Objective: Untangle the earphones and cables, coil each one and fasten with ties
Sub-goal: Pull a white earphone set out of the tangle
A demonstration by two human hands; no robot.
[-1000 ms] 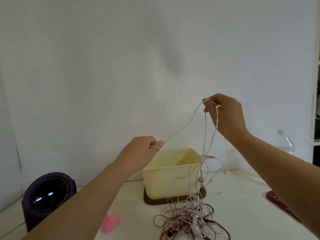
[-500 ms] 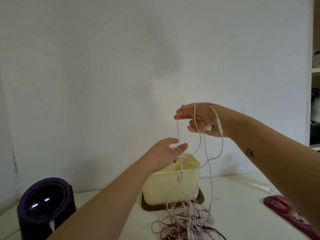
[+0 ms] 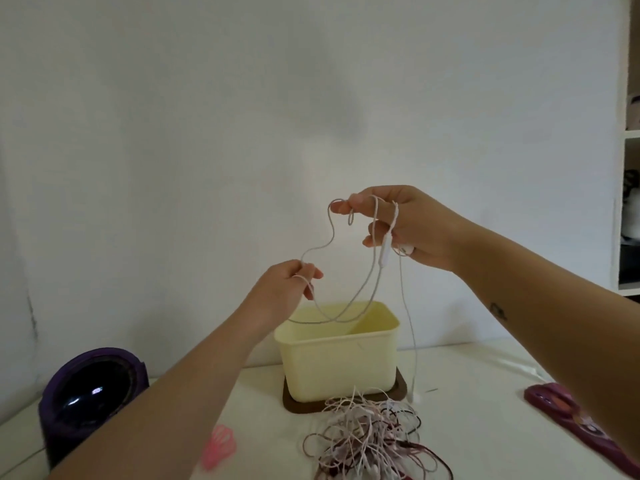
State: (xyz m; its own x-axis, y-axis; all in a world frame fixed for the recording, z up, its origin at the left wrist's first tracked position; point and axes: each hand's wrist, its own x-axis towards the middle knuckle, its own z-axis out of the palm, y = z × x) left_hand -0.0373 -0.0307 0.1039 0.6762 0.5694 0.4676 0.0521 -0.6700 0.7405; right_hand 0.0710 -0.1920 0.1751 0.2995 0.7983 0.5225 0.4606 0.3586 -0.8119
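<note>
1. Pinching a thin white earphone cable (image 3: 331,237), the right hand (image 3: 412,226) holds it aloft, loops over curled fingers (image 3: 372,237), an oblong remote (image 3: 385,251) dangling; the left hand (image 3: 287,285) pinches it lower
2. Slack sags over a smooth cream box (image 3: 339,365) on a brown base (image 3: 298,405)
3. A tangled heap of white and maroon cables (image 3: 370,438) lies on the table (image 3: 485,438) before the box, a glossy purple domed device (image 3: 90,403) at left

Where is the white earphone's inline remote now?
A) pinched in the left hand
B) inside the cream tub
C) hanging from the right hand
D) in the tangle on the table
C: the inline remote dangles from the right hand, above the cream tub.
</note>
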